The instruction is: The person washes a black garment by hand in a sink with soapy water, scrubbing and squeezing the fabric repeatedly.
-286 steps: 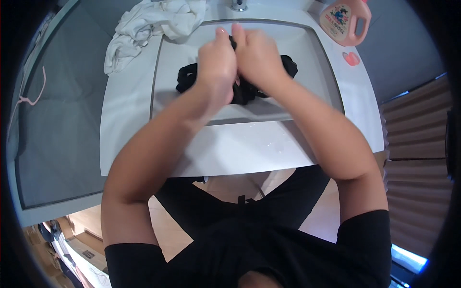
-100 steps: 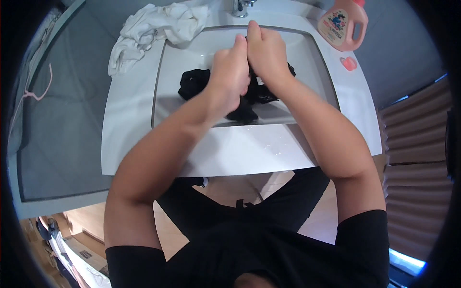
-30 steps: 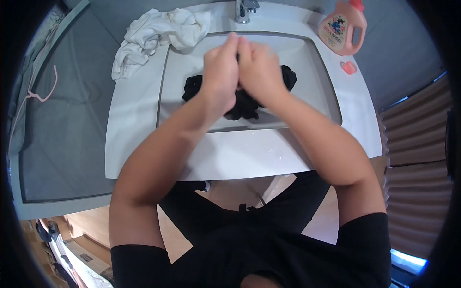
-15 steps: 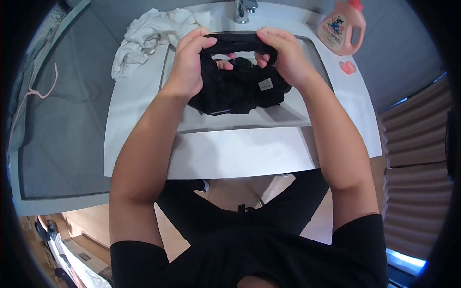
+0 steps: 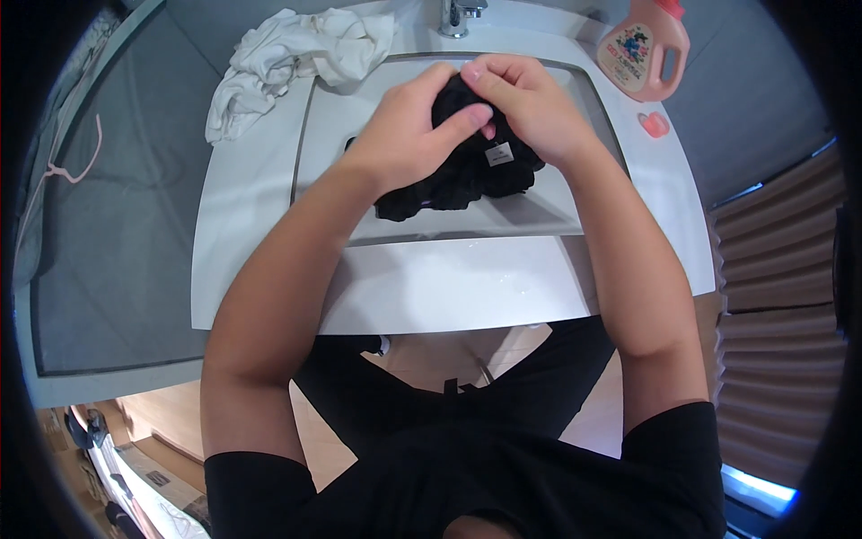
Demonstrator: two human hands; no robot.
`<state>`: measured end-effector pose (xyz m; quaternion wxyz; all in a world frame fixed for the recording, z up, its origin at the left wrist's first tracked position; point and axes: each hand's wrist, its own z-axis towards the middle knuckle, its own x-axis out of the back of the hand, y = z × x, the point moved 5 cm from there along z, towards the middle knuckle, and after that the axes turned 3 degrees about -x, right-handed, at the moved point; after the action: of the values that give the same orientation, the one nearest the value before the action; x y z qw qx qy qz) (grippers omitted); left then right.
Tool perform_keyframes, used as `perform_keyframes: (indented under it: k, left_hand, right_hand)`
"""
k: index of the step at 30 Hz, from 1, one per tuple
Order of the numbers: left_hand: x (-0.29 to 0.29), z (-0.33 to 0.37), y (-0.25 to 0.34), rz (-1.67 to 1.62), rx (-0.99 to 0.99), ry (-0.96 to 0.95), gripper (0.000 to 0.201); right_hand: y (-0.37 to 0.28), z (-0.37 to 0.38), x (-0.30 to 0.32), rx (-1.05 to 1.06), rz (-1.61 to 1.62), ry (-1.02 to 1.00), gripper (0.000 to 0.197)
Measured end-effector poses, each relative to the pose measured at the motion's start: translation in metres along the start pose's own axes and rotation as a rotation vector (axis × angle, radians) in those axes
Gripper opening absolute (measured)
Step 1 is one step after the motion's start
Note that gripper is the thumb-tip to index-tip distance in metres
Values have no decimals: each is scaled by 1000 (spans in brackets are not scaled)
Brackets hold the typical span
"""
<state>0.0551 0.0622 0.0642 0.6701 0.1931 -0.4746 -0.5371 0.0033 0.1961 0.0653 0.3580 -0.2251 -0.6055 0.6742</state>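
A bunched black garment [image 5: 460, 184] hangs from my hands into the white sink basin [image 5: 548, 216]. Its exact kind cannot be made out; a small white label [image 5: 498, 154] shows on its right part. My left hand [image 5: 417, 130] is closed on its upper left edge, thumb lying across the cloth. Close against it, my right hand [image 5: 525, 108] pinches the top of the same cloth between thumb and fingers. Part of the fabric between the palms is hidden by the hands.
Behind the basin stands a chrome faucet [image 5: 455, 16]. A crumpled white cloth [image 5: 296, 58] lies on the counter's back left. At the back right are a pink detergent bottle [image 5: 642, 54] and its small pink cap [image 5: 655, 125]. A pink hanger [image 5: 76, 166] hangs far left.
My hands held the garment's band stretched wide apart; now they have come together, the left moving right, and the cloth is gathered between them. The opening in the band no longer shows.
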Motion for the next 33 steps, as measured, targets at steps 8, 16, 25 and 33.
perform_keyframes:
  k: [8, 16, 25, 33]
  left_hand:
    - [19, 3, 4, -506, 158, 111, 34]
    - [68, 9, -4, -696, 43, 390, 34]
    - [28, 3, -25, -722, 291, 225, 27]
    - [18, 0, -20, -439, 392, 255, 42]
  right_hand:
    - [2, -1, -8, -48, 54, -169, 36]
    - [-2, -2, -3, -119, -4, -183, 37]
    - [-5, -5, 17, -121, 292, 211, 50]
    - [-2, -2, 17, -40, -155, 409, 43]
